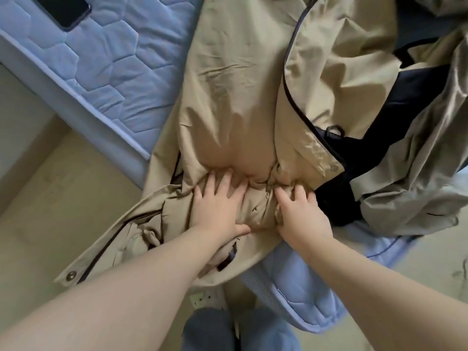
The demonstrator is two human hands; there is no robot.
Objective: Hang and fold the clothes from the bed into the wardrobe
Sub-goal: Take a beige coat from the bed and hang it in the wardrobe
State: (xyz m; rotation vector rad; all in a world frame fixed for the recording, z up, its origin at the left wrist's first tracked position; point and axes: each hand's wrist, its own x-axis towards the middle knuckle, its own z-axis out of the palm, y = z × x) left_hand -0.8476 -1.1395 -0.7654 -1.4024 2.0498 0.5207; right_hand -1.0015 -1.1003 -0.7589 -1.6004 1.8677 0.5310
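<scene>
Nearest me are knees in blue jeans [207,330] at the corner of the bed [101,59], with both bare arms reaching forward over it. The beige jacket [240,97] lies spread on the mattress, its near end hanging off the corner toward the floor [38,173] and its front open on a dark lining [367,138]. I have the left hand [217,203] laid flat on the cloth, fingers [226,179] straight and spread, which I take as pinning the jacket so it cannot slide. The right hand [301,216] sits just beside it, its fingers [298,192] curled into a bunched ridge of fabric and grasping it, probably to gather the jacket for a fold. A greyish garment [417,160] is heaped at the right, and a phone [65,11] rests farther up the bed. No wardrobe shows.
</scene>
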